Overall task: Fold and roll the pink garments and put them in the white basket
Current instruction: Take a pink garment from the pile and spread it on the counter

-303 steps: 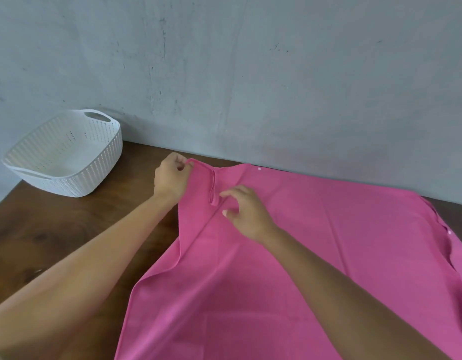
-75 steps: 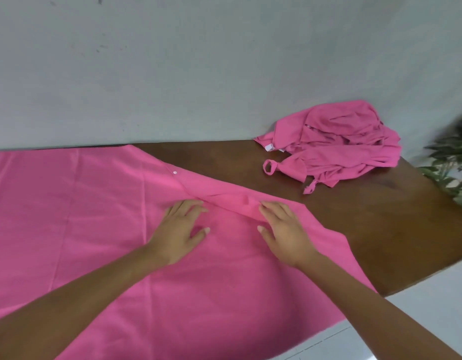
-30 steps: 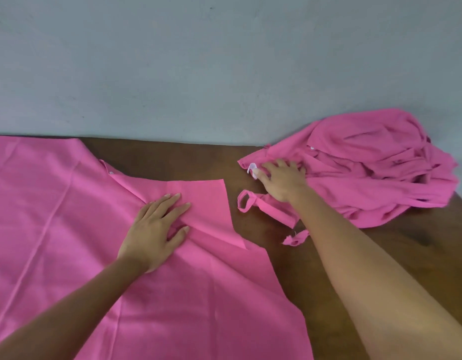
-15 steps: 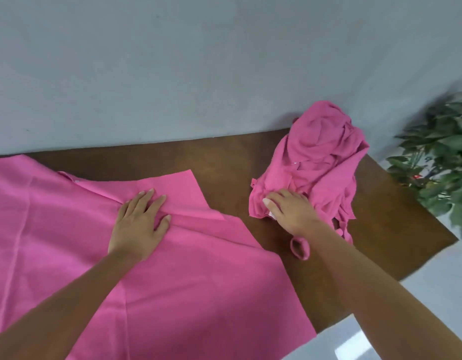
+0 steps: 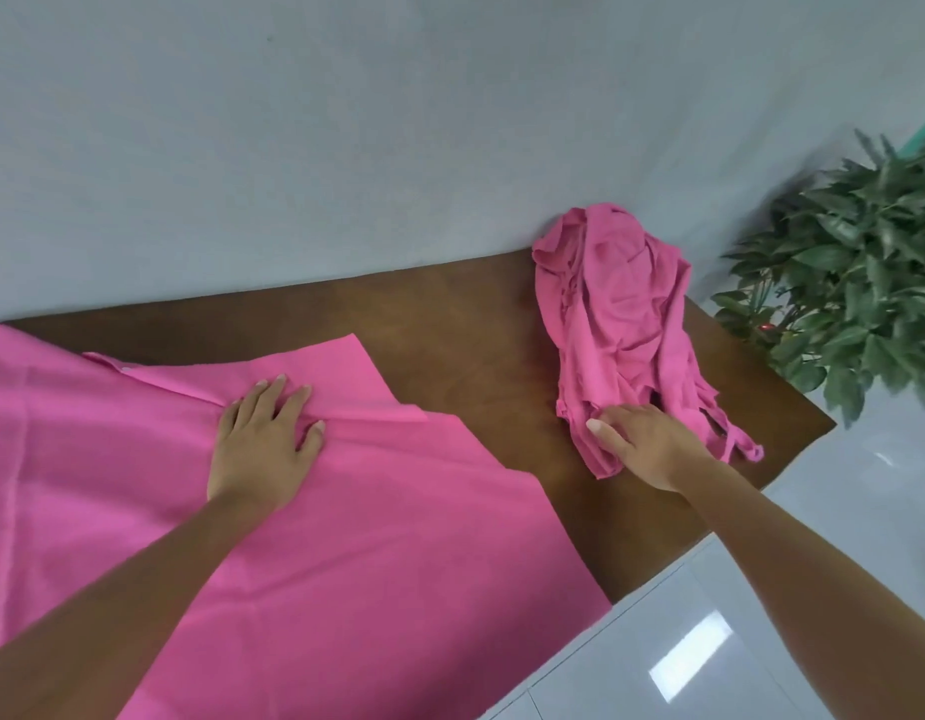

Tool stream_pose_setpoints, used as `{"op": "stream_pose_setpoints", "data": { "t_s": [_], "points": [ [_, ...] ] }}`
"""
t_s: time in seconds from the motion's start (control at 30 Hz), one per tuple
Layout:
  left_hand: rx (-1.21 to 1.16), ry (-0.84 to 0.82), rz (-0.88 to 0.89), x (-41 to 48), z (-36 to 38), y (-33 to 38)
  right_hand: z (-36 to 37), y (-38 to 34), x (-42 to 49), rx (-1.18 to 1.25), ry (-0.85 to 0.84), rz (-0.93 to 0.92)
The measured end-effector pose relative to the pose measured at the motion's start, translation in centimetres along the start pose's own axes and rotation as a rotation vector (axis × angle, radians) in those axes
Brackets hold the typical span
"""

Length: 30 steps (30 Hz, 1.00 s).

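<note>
A large pink garment (image 5: 356,537) lies spread flat over the left and near part of a dark brown wooden table (image 5: 465,335), and its near edge runs out of view at the bottom. One corner of it is folded back on itself into a pointed flap (image 5: 330,371) that lies on top of the cloth, and a small white button (image 5: 123,367) shows on the seam at the flap's left end. The left hand (image 5: 263,444) lies palm down on this garment just at the base of the flap. Its fingers are straight and slightly spread, pressing the cloth flat and gripping nothing. A second pink garment (image 5: 616,314) lies crumpled in a long heap at the far right of the table. Its far end touches the pale grey wall (image 5: 398,148), and a thin strap loop (image 5: 746,449) trails from its near end by the table's right edge. Bare wood separates the two garments. The right hand (image 5: 645,441) rests on the near end of the crumpled heap, with its fingers reaching leftward across the cloth, almost straight. The thumb is hidden, so it cannot be told whether the hand pinches any cloth or only rests on it. A leafy green plant (image 5: 860,283) stands beyond the table's right corner, over a glossy pale tiled floor (image 5: 793,589).
</note>
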<state>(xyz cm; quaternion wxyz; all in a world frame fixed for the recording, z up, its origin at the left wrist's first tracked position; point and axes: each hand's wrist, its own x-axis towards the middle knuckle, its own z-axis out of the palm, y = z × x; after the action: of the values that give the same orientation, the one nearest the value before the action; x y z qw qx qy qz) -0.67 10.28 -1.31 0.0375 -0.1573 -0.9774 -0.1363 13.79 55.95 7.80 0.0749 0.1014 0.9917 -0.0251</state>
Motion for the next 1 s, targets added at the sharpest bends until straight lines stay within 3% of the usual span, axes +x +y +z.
{"op": "stream_pose_setpoints", "data": {
  "t_s": [0.17,0.23,0.4,0.6,0.77,1.0],
  "points": [
    [0.009,-0.009,-0.008,-0.1,-0.2,0.1,0.0,-4.7,2.4,0.057,0.423,-0.11],
    [0.017,-0.016,-0.013,-0.1,-0.3,0.2,-0.5,-8.2,3.6,0.122,0.458,-0.144],
    [-0.023,-0.043,-0.023,-0.2,-0.8,0.5,-0.6,-16.9,6.8,0.136,0.301,-0.386],
    [0.013,0.0,-0.054,-1.8,-2.5,-2.4,0.7,-26.9,9.9,0.195,0.039,-0.506],
    [0.061,0.03,-0.201,-4.6,-4.8,-8.2,2.9,-31.3,11.8,0.077,-0.068,-0.517],
    [0.051,-0.045,-0.346,-6.3,-5.4,-13.2,4.0,-29.0,19.0,0.057,-0.117,-0.348]
  ]
}}
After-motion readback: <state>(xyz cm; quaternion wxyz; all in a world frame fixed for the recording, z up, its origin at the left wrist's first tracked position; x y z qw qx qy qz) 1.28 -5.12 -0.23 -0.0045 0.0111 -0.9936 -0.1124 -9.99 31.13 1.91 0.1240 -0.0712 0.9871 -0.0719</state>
